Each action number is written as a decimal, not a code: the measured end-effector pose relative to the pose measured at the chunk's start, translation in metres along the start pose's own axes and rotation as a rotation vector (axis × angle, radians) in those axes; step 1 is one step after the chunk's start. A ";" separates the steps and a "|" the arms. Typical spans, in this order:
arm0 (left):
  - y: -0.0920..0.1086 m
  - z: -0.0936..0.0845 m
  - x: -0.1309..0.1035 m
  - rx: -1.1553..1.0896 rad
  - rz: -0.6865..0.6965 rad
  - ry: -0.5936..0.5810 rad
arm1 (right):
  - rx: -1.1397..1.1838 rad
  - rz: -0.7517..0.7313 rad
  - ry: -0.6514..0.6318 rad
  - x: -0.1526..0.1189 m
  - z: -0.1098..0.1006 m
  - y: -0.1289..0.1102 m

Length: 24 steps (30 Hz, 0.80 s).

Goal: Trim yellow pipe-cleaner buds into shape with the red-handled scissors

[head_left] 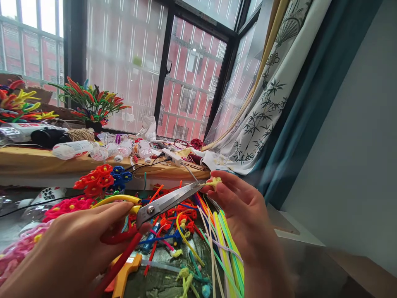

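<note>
My left hand (pixel 83 236) is closed round the red handle of a pair of scissors (pixel 175 200), a yellow curved part showing by its fingers. The blades point up and right, and their tips meet a small pale-yellow fuzzy piece (pixel 216 182), which looks like pipe cleaner. My right hand (pixel 245 207) pinches that piece between thumb and fingers. Whether the blades are fully closed on it, I cannot tell. Beneath the hands lie red pipe-cleaner scraps (pixel 186 215) and a bundle of long pastel pipe cleaners (pixel 228 248).
An orange-handled tool (pixel 125 275) and a blue tube (pixel 151 236) lie on the cluttered dark table. Red fuzzy flowers (pixel 94 180) and blue ones (pixel 120 178) stand at left. Plastic bottles (pixel 72 149) and a power strip (pixel 172 157) rest on the windowsill ledge.
</note>
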<state>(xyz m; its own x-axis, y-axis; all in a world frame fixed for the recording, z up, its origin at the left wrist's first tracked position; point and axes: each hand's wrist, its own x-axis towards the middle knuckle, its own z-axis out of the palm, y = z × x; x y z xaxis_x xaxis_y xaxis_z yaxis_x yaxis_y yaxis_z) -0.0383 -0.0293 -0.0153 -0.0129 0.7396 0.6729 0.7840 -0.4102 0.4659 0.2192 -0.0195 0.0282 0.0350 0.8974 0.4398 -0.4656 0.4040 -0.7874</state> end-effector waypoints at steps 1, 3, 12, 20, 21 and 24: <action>-0.002 0.001 0.002 -0.039 -0.012 -0.006 | 0.004 0.005 0.002 0.000 0.000 0.000; -0.008 0.002 0.004 -0.082 -0.025 -0.016 | 0.000 0.002 0.012 0.000 0.001 -0.001; -0.022 0.002 0.005 0.119 0.152 -0.009 | -0.018 -0.005 0.040 0.001 0.001 -0.002; -0.026 0.002 0.004 0.227 0.306 0.016 | -0.034 -0.011 0.046 0.001 -0.001 0.000; -0.026 0.003 0.004 0.219 0.314 0.018 | -0.039 -0.013 0.047 0.001 -0.001 0.001; -0.025 0.005 0.003 0.213 0.315 0.022 | -0.033 -0.006 0.050 0.002 -0.001 0.001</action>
<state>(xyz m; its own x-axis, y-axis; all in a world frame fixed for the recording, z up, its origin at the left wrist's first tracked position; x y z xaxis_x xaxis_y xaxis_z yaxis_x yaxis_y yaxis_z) -0.0548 -0.0145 -0.0275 0.2377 0.5826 0.7772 0.8631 -0.4937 0.1062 0.2201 -0.0171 0.0281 0.0817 0.9024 0.4230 -0.4359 0.4140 -0.7991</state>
